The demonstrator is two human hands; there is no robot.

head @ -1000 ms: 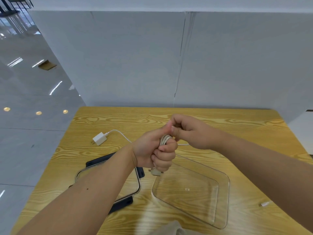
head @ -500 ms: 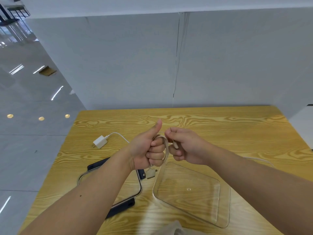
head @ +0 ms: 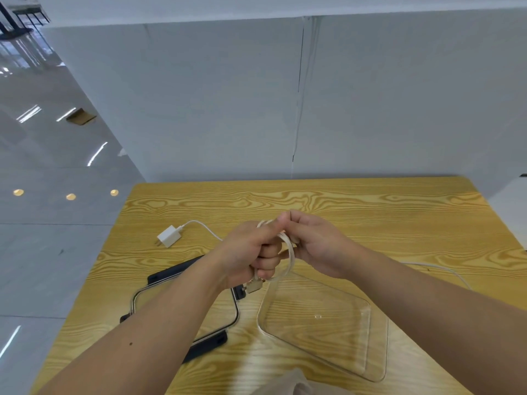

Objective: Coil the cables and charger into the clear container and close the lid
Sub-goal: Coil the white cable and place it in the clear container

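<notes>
My left hand (head: pixel 253 252) is fisted around a coil of beige cable (head: pixel 289 252), whose plug end (head: pixel 253 287) hangs below the fist. My right hand (head: pixel 316 243) pinches the same cable at the top of the loops, touching the left thumb. Both hands hover above the far left corner of the clear container (head: pixel 379 352), which has nothing in it. Its lid (head: pixel 236 312), clear with black clips, lies flat to the left, partly hidden by my left forearm. A white charger (head: pixel 168 236) with its white cable (head: pixel 199 223) rests on the table farther left.
The wooden table (head: pixel 370 212) stands against a white partition wall. A loose stretch of white cable (head: pixel 439 267) trails on the table behind my right forearm. A bit of beige cloth (head: pixel 288 383) shows at the near edge. Glossy floor drops away left of the table.
My right hand has swung up and over the left fist, laying another loop of beige cable around it. The left thumb has folded down from pointing up.
</notes>
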